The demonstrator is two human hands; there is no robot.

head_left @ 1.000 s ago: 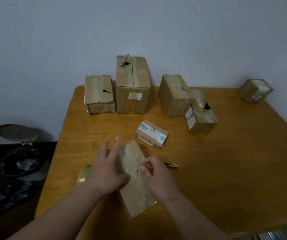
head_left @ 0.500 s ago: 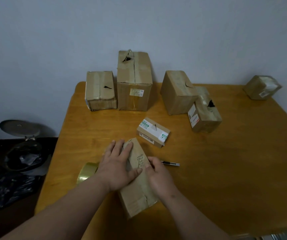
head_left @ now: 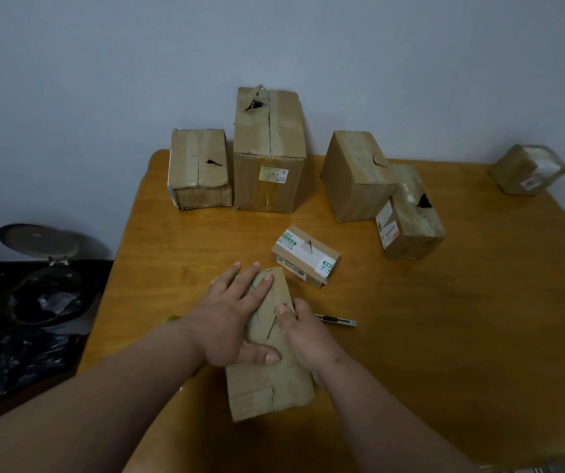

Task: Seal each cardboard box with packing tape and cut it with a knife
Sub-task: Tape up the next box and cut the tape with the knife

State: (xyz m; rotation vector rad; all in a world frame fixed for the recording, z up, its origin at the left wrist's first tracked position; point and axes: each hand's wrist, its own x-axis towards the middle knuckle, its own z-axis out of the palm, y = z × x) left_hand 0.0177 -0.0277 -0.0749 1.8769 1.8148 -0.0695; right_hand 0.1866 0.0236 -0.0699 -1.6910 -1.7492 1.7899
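Nearest me, a long cardboard box lies on the wooden counter, its far end pointing away from me. My left hand lies flat on top of it, fingers straight and spread, thumb pressed across the lid. My right hand rests against the box's right side, fingers bent onto the top by a dark slit in the flap; whether it actually grips I cannot tell. Just right of that hand lies the knife. Beyond sits a small labelled box. At the far edge stand a low box, a tall box, a tilted box touching a torn box, and a corner box well apart.
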